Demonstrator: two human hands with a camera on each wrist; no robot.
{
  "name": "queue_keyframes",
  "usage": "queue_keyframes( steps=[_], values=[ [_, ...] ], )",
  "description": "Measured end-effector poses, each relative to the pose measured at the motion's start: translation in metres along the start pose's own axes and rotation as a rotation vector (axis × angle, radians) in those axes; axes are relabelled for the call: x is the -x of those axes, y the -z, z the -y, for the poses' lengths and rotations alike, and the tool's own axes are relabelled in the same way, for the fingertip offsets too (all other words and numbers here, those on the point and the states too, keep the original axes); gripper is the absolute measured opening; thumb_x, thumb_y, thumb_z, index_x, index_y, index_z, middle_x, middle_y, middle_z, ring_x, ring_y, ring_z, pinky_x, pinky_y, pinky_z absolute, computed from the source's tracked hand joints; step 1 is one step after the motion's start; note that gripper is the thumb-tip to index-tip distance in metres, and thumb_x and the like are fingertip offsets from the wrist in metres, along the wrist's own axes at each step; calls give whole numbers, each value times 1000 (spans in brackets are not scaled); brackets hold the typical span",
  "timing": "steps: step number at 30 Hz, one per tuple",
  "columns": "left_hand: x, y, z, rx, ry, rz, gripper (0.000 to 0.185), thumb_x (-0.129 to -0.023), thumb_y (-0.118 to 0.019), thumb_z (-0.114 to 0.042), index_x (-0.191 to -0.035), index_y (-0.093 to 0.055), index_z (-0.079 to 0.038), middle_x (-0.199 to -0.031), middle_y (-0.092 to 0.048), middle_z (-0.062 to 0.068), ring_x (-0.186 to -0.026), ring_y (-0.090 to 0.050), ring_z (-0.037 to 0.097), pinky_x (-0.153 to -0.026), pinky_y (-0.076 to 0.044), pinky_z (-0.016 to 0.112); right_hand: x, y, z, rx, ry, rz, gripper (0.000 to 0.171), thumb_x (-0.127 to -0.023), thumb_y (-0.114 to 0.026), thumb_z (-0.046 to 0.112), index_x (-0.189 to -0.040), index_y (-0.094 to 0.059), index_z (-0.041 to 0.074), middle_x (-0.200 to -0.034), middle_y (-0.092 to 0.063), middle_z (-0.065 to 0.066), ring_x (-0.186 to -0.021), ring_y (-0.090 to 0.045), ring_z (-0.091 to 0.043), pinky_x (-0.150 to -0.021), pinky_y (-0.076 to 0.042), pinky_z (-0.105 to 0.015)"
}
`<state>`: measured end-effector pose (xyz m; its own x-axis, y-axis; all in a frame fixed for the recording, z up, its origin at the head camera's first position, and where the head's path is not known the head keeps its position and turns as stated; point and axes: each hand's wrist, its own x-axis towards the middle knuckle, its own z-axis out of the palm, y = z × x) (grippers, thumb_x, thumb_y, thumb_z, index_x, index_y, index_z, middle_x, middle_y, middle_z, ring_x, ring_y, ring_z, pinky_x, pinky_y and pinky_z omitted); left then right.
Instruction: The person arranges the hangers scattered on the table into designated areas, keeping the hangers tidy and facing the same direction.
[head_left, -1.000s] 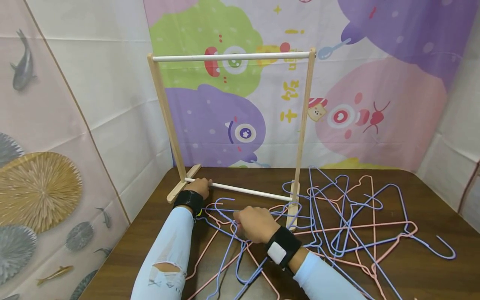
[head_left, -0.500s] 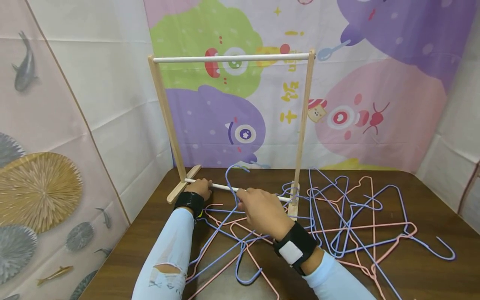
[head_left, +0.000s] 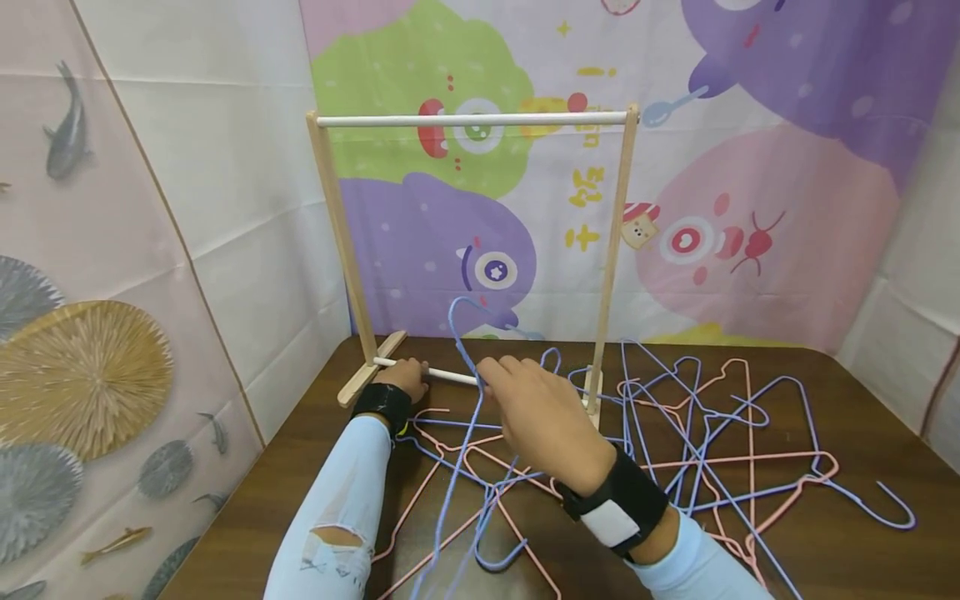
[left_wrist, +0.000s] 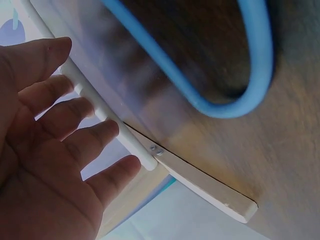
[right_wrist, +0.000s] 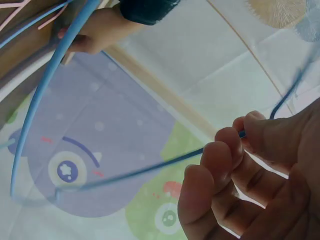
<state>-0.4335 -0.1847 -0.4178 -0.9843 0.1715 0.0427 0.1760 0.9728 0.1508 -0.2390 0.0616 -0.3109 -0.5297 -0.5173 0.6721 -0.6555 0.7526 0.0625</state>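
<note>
My right hand (head_left: 546, 421) pinches a thin blue clothes hanger (right_wrist: 165, 162) between thumb and fingers, just below its hook. The hook points up in front of the lower bar, and the hanger's body hangs down toward me. My left hand (head_left: 405, 379) rests at the left end of the rack's white lower bar (head_left: 452, 377). In the left wrist view, its fingers (left_wrist: 102, 135) are spread and loosely bent, fingertips right at the bar. The wooden rack (head_left: 345, 250) stands upright, its white top bar (head_left: 472, 121) bearing no hangers.
Several tangled blue and pink hangers (head_left: 750, 392) cover the right of the brown table (head_left: 285, 500). More, including a pink hanger (head_left: 408, 508), lie in front of the rack. A cartoon-print cloth (head_left: 697, 167) hangs behind, and a pale cloth (head_left: 240, 183) at the left.
My right hand has lifted a blue hanger from the pile, raising its hook above the lower bar and moving slightly right. My left hand has stayed on the bar. The head view shifts slightly.
</note>
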Motion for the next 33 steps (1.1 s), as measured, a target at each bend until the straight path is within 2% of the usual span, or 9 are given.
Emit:
queue_keyframes(
  steps=[8, 12, 19, 25, 33],
  values=[
    [0, -2, 0, 5, -2, -4, 29, -94, -71, -16, -118, -69, 0, -117, -70, 26, -108, -68, 40, -89, -56, 57, -3, 3, -6, -57, -27, -11, 12, -96, -67, 7, -94, -56, 12, -75, -52, 3, -65, -60, -21, -47, -44, -31],
    [-2, -3, 0, -12, -12, -7, 28, -94, -71, -17, -117, -69, -2, -117, -70, 24, -108, -68, 40, -87, -56, 58, -9, 4, -15, -75, -50, -18, 16, -97, -68, 11, -92, -53, 12, -74, -49, 4, -66, -60, -19, -46, -43, -32],
    [-5, -4, 1, -4, 6, 9, 32, -95, -71, -19, -121, -69, 0, -120, -69, 24, -111, -67, 40, -87, -56, 58, -29, 9, -43, -105, -120, -2, 21, -100, -64, 10, -85, -48, 12, -70, -47, 0, -61, -51, -19, -47, -42, -35],
    [-3, -3, -1, -16, -14, 11, 33, -95, -71, -19, -123, -69, -2, -121, -69, 23, -112, -67, 39, -86, -56, 58, -48, 12, -71, -93, -137, -10, 13, -101, -58, 6, -90, -52, 8, -77, -56, -6, -70, -60, -26, -57, -50, -44],
    [0, 2, -3, -32, -31, -13, 27, -94, -70, -17, -117, -69, -3, -117, -69, 23, -109, -67, 39, -85, -57, 58, -72, 30, -97, -35, -186, -44, 9, -103, -56, 11, -95, -57, 7, -81, -64, -10, -75, -67, -31, -59, -52, -50]
  ],
)
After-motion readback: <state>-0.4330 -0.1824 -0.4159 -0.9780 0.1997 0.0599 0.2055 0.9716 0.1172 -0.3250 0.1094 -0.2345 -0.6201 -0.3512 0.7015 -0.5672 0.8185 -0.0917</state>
